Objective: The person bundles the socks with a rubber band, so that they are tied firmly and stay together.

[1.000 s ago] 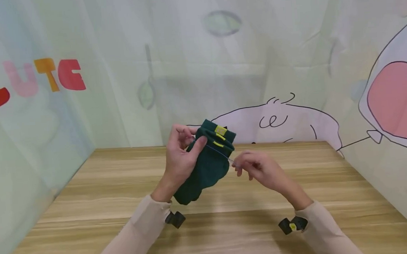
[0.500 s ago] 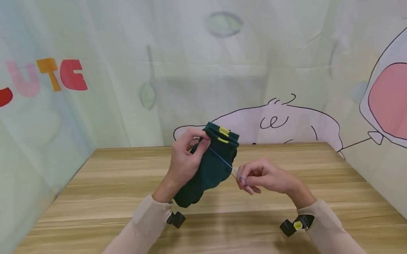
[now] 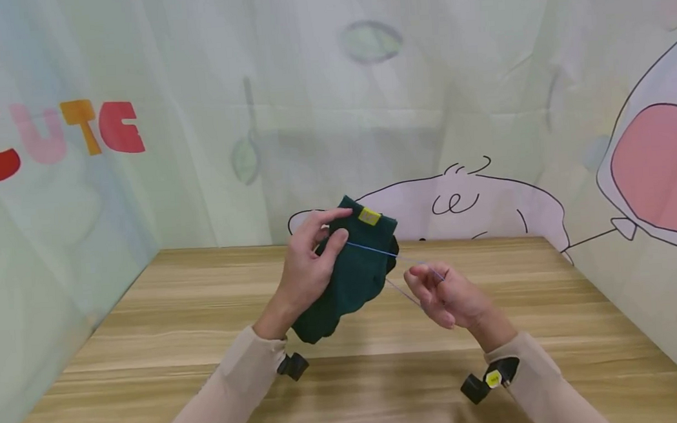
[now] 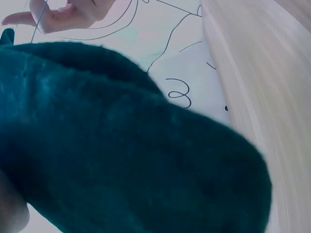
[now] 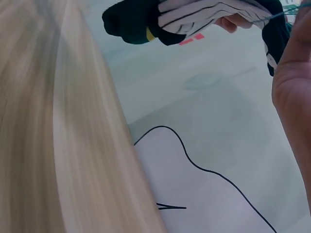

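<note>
A pair of dark green socks (image 3: pixel 357 281) is held up above the table, cuff end uppermost, with a yellow patch (image 3: pixel 369 216) near the top. My left hand (image 3: pixel 304 272) grips the socks at their left edge, thumb on the near face. A thin blue rubber band (image 3: pixel 370 248) runs from that thumb across the socks to my right hand (image 3: pixel 454 295); a second strand comes from behind them. Curled fingers of the right hand hold the band stretched to the right. The right wrist view shows the socks' far side, white with dark stripes (image 5: pixel 204 14).
A wooden table (image 3: pixel 204 297) lies below both hands. Behind and beside it hangs a pale printed curtain (image 3: pixel 193 117) with cartoon drawings and letters. Dark wrist cameras (image 3: pixel 292 366) are strapped at both sleeves.
My right hand has moved right and turned, its fingers spreading the band into a wider loop. The socks' yellow-marked cuffs, earlier showing apart, now show one patch. The left hand has barely shifted.
</note>
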Demonstrator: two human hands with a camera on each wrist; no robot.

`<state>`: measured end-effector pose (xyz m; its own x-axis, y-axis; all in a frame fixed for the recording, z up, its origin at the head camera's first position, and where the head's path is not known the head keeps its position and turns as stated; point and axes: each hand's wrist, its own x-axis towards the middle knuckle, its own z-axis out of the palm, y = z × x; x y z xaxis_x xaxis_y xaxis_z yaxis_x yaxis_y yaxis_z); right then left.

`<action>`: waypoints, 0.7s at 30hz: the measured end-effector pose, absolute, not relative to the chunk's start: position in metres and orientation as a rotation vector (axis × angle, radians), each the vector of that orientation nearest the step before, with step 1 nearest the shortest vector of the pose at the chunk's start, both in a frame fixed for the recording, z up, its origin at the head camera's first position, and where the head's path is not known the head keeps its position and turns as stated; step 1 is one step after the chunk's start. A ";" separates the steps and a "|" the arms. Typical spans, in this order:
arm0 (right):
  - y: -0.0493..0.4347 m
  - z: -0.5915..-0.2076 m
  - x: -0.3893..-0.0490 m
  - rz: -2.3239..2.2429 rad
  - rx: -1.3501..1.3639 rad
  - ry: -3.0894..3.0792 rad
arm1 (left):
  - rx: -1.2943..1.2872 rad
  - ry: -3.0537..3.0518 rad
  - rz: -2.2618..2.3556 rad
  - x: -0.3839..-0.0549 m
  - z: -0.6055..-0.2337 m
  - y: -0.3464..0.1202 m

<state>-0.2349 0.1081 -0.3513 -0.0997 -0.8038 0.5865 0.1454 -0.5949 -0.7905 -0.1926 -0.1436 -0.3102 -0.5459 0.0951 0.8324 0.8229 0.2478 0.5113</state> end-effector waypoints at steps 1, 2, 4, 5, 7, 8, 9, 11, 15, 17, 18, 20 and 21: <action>0.106 -0.351 -0.234 -1.817 -1.491 0.697 | -0.818 -1.826 -1.337 -0.192 -0.310 -0.144; 0.104 -0.351 -0.234 -1.865 -1.486 0.646 | -0.797 -1.813 -1.326 -0.193 -0.310 -0.144; 0.100 -0.350 -0.232 -1.962 -1.460 0.534 | -0.758 -1.784 -1.299 -0.193 -0.310 -0.143; 0.098 -0.350 -0.231 -2.011 -1.440 0.477 | -0.745 -1.767 -1.289 -0.193 -0.309 -0.143; 0.095 -0.351 -0.228 -2.110 -1.385 0.369 | -0.725 -1.739 -1.268 -0.192 -0.309 -0.143; 0.094 -0.351 -0.226 -2.173 -1.313 0.336 | -0.719 -1.726 -1.261 -0.192 -0.310 -0.142; 0.094 -0.351 -0.223 -2.241 -1.236 0.324 | -0.714 -1.715 -1.254 -0.192 -0.310 -0.142; 0.092 -0.349 -0.217 -2.399 -1.053 0.360 | -0.712 -1.696 -1.240 -0.192 -0.310 -0.142; 0.087 -0.339 -0.204 -2.640 -0.674 0.460 | -0.739 -1.674 -1.195 -0.193 -0.310 -0.141; 0.086 -0.332 -0.199 -2.707 -0.545 0.448 | -0.769 -1.674 -1.171 -0.194 -0.311 -0.140; 0.085 -0.328 -0.197 -2.743 -0.491 0.430 | -0.784 -1.678 -1.158 -0.194 -0.311 -0.139; 0.085 -0.319 -0.195 -2.822 -0.377 0.419 | -0.810 -1.688 -1.134 -0.194 -0.312 -0.138; 0.085 -0.315 -0.194 -2.862 -0.310 0.426 | -0.821 -1.691 -1.126 -0.194 -0.312 -0.137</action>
